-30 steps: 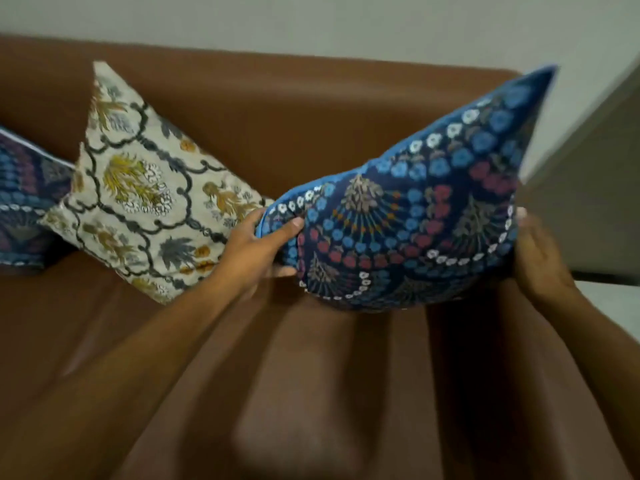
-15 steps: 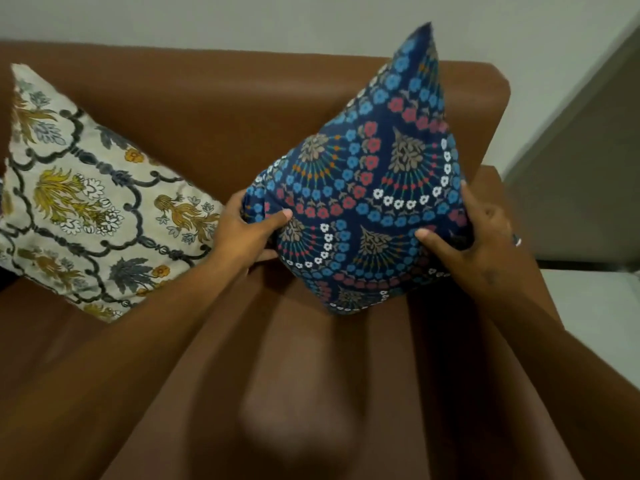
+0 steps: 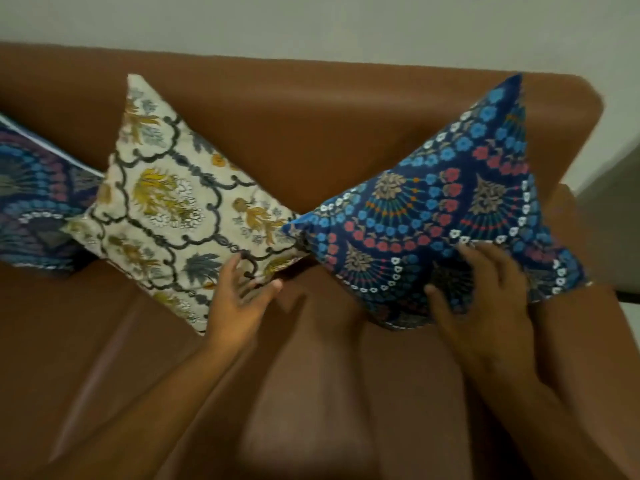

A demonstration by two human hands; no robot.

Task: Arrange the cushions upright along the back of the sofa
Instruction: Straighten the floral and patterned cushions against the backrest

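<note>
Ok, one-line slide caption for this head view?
Right hand presses the blue cushion against the sofa back; left hand reaches the cream cushion.

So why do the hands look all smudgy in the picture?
In the head view, the left hand and right hand are motion-blurred; the cream cushion and blue cushion look only slightly soft; soft glare streaks the sofa seat.

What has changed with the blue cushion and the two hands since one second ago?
The blue cushion was held in the air by both hands; now it leans on one corner against the sofa back. The left hand has let go and is open by the cream cushion. The right hand moved from the cushion's side to lie flat on its front. The cream cushion stayed in place.
</note>
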